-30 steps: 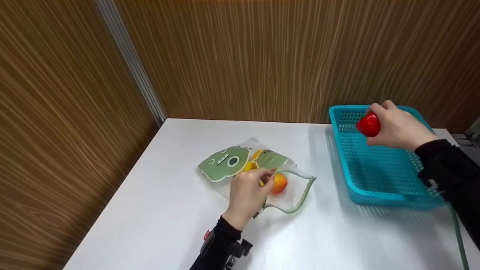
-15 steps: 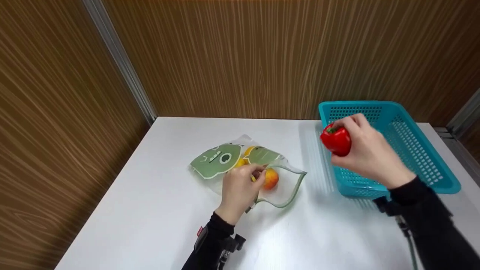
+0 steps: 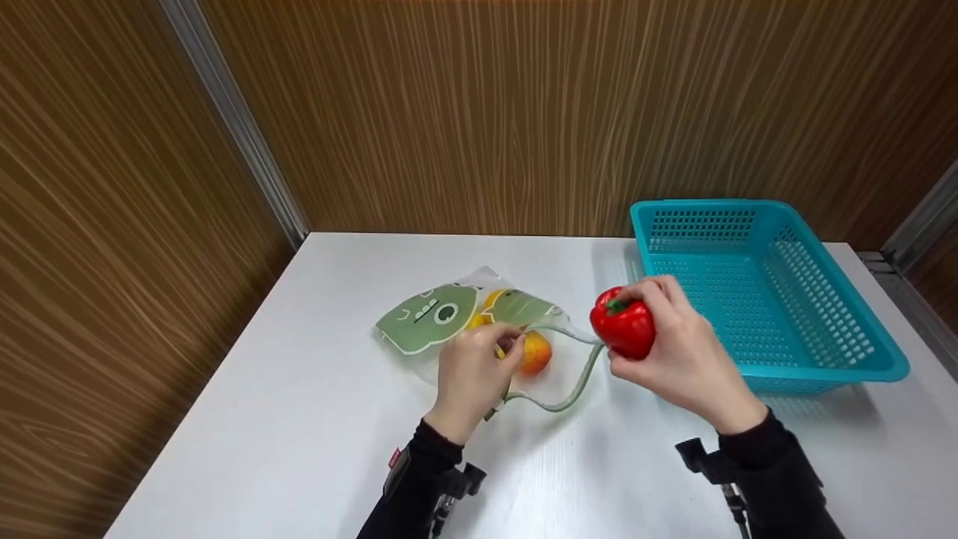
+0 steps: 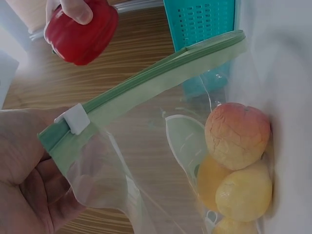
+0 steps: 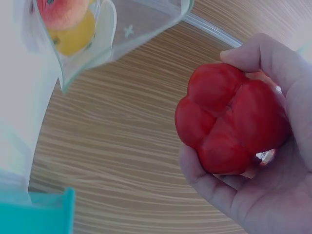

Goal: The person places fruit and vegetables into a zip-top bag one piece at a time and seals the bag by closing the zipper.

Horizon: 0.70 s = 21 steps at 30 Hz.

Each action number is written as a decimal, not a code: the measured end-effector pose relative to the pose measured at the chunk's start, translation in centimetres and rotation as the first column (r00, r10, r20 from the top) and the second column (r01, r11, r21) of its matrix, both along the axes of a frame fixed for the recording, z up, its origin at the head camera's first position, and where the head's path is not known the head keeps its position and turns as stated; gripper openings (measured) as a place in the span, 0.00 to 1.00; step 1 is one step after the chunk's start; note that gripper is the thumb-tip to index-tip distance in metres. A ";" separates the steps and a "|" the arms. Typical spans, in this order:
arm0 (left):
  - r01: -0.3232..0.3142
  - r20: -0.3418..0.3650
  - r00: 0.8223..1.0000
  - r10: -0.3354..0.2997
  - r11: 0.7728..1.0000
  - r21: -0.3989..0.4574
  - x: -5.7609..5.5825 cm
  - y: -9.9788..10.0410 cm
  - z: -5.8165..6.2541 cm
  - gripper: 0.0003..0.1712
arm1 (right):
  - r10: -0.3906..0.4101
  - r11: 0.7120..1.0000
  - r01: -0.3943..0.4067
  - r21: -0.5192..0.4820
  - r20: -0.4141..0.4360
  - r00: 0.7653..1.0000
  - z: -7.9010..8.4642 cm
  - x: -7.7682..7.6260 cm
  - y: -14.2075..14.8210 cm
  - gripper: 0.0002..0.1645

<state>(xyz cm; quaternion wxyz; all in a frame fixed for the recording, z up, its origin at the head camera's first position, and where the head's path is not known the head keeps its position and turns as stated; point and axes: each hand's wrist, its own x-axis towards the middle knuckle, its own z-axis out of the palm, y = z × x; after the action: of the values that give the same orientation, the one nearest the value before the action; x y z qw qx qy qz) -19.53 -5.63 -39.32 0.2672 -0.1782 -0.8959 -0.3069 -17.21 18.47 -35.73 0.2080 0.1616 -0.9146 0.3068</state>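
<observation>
A clear zip bag (image 3: 426,318) with a green cartoon print lies on the white table, its green-edged mouth gaping to the right. My left hand (image 3: 475,370) pinches the near edge of that mouth, close to the white zip slider (image 4: 75,118). Inside the bag are a red-and-yellow peach (image 4: 237,134) and several yellow fruits, among them a lemon-like one (image 4: 243,195). In my right hand (image 3: 685,355) I grip a red bell pepper (image 3: 625,327) between thumb and fingers. It hangs above the table, just right of the bag's mouth, lobed bottom towards the right wrist camera.
A turquoise plastic basket (image 3: 741,299) with perforated walls stands at the right of the table, with nothing visible in it. Wood-grain panels (image 3: 479,112) rise behind and to the left of the white table (image 3: 262,419).
My right hand has carried the bell pepper left and nearer, from over the basket to beside the bag's mouth. My left hand keeps its hold on the bag. The head view has shifted slightly.
</observation>
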 end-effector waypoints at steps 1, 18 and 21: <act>0.000 0.003 1.000 0.000 1.000 0.002 0.0 0.0 0.0 0.05 | 0.002 1.000 -0.002 -0.004 0.006 1.000 -0.2 0.0 -0.2 0.46; 0.002 0.009 1.000 -0.003 1.000 0.011 0.0 0.0 0.1 0.06 | 0.040 0.998 -0.042 0.050 0.043 0.998 -2.8 0.8 -1.7 0.40; 0.004 0.016 1.000 -0.004 1.000 0.013 0.0 0.0 0.1 0.06 | 0.045 0.997 -0.047 0.062 0.046 0.998 -3.3 0.9 -2.0 0.40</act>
<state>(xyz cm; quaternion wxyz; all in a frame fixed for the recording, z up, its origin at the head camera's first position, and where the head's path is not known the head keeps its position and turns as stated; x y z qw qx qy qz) -19.57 -5.68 -39.21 0.2607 -0.1759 -0.8956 -0.3147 -16.33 16.45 -39.00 0.1752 0.1823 -0.9243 0.2858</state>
